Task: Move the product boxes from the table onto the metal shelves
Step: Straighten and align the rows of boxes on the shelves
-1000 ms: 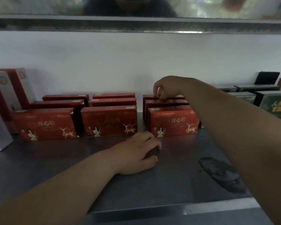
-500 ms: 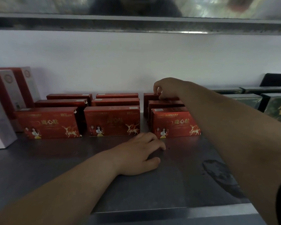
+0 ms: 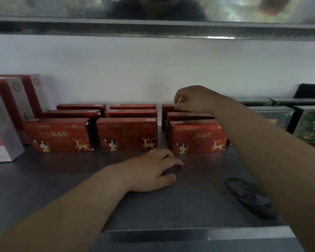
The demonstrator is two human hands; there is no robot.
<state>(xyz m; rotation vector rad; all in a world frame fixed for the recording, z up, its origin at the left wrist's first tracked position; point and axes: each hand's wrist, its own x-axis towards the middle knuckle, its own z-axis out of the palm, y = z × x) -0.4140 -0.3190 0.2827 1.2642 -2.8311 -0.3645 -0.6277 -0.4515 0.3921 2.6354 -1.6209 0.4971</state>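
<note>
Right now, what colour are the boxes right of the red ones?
Dark green boxes with gold lettering; head view.

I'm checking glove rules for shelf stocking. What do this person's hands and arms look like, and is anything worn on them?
Both are bare. The left hand and right hand have no gloves, and I see no rings, watch or wristband. The left forearm and right forearm show no sleeve anywhere in view.

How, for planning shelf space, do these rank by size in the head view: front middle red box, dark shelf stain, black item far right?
front middle red box
dark shelf stain, nearer the camera
black item, farther back, partly hidden: true size unsure
</note>
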